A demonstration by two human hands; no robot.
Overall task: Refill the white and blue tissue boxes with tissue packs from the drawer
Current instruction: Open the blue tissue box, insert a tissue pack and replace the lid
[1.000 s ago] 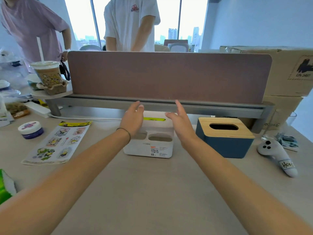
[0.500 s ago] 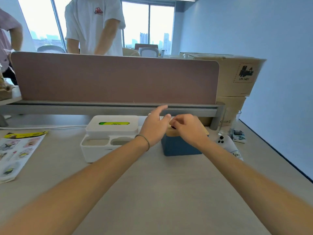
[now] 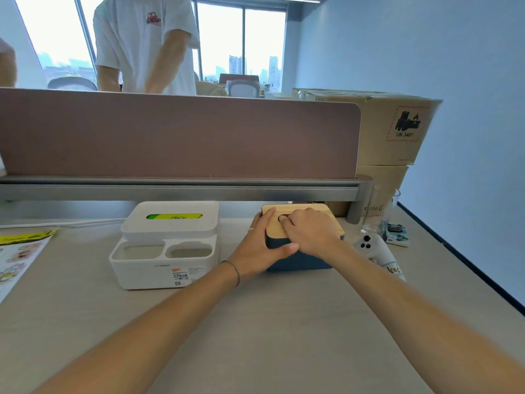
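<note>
The blue tissue box with a wooden lid stands on the desk under the divider shelf. My left hand clasps its left side, thumb across the front. My right hand lies on the lid with fingers hooked into the oval slot. To the left stands the white tissue box; its lid slot shows something green, and two small front compartments hold nothing. No drawer or loose tissue pack is in view.
A brown divider panel on a grey shelf rail crosses behind the boxes. Cardboard boxes are stacked at the right. A white controller and a glass lie right of the blue box. A sticker sheet lies at left. A person stands behind the divider.
Both hands moved from the white box to the blue box and closed on it; the left now holds its side, the right grips the lid slot. My view turned right.
</note>
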